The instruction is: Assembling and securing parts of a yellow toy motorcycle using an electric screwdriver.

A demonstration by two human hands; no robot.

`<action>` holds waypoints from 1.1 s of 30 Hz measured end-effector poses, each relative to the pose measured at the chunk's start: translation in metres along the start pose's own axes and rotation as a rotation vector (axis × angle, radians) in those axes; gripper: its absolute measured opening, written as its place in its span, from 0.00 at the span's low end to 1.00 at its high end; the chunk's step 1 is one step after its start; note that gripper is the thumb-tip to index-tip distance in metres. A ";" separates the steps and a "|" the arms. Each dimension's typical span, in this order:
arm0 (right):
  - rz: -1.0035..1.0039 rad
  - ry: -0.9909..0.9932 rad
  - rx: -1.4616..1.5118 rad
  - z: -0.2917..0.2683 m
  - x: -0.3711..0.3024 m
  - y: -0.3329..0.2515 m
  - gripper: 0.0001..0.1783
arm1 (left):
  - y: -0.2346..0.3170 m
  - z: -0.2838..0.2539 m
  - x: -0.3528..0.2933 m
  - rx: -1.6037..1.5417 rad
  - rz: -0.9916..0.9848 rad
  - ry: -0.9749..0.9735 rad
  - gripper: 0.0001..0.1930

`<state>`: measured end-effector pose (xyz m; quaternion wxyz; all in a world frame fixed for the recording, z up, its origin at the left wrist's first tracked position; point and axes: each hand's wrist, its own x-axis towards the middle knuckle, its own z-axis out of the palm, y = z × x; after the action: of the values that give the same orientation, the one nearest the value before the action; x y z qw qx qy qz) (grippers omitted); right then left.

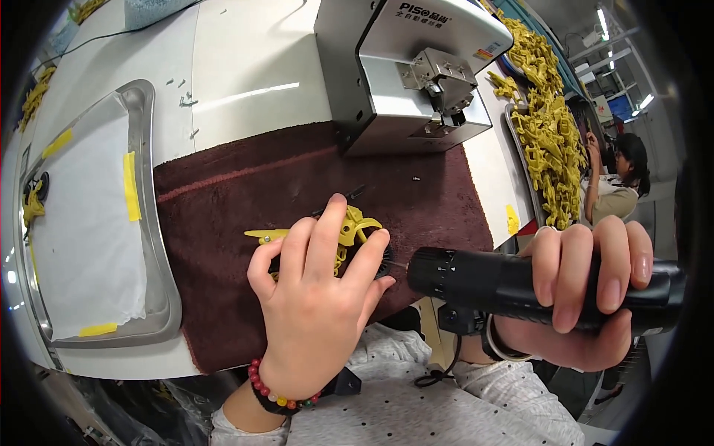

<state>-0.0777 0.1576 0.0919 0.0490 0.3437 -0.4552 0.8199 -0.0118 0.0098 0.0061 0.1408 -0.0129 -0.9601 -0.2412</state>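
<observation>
My left hand [316, 301] presses a yellow plastic assembly [351, 225] down against the brown cloth, its fingers curled over the top. Much of the assembly is hidden under that hand. On its right side sits a black ribbed wheel [386, 262], partly covered by my index finger and thumb. My right hand [584, 279] is wrapped round a black electric screwdriver [483, 276], which lies level and points left. Its thin bit [399, 264] reaches to the wheel; whether it is seated in a screw cannot be made out. A small dark piece [355, 191] lies just beyond my left fingertips.
A grey screw-feeding machine [338, 82] stands behind the brown cloth [245, 175]. At left is a metal tray [165, 297] lined with white paper. Yellow parts [550, 149] heap at right. Loose screws [187, 100] lie on the white table. Another person [621, 178] sits far right.
</observation>
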 end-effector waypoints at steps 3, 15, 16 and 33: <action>0.040 -0.024 0.005 0.003 0.004 0.001 0.16 | 0.000 0.000 0.000 -0.010 -0.003 0.001 0.21; 0.085 -0.019 -0.110 0.002 0.001 -0.007 0.17 | 0.000 -0.001 0.000 0.017 -0.042 -0.014 0.20; -0.139 0.043 0.105 0.005 -0.005 0.019 0.18 | -0.001 0.000 -0.001 0.019 -0.045 -0.013 0.20; 0.109 -0.073 -0.050 -0.002 0.004 -0.006 0.21 | 0.001 -0.001 0.001 0.029 -0.037 -0.021 0.21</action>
<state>-0.0798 0.1613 0.0980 -0.0038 0.3466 -0.4951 0.7967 -0.0128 0.0099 0.0078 0.1262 0.0044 -0.9650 -0.2298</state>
